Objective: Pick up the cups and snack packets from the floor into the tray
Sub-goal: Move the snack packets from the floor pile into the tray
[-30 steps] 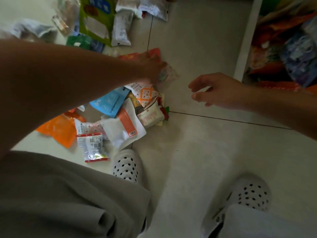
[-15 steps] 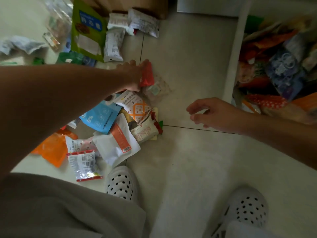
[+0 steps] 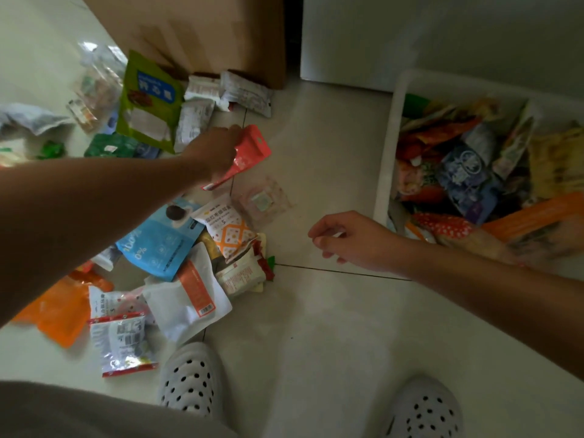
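My left hand (image 3: 218, 151) grips a red snack packet (image 3: 248, 154) and holds it just above the floor. A clear packet (image 3: 264, 202) lies flat on the tile below it. Lower left sits a pile of packets: a blue pouch (image 3: 158, 240), a white and orange packet (image 3: 229, 229), a white pouch (image 3: 186, 301). My right hand (image 3: 354, 240) hovers over bare tile with fingers loosely curled, holding nothing. The white tray (image 3: 387, 159) at the right is heaped with packets. No cup is visible.
A brown cardboard box (image 3: 202, 33) stands at the back, with a green pouch (image 3: 150, 102) and several white packets in front of it. An orange bag (image 3: 57, 308) lies at the far left. My feet in white perforated clogs (image 3: 191, 379) stand at the bottom.
My left hand has lifted the red packet off the floor and uncovered the clear packet. The view has tilted up, showing the box and more of the tray. My right hand stays near the tray.
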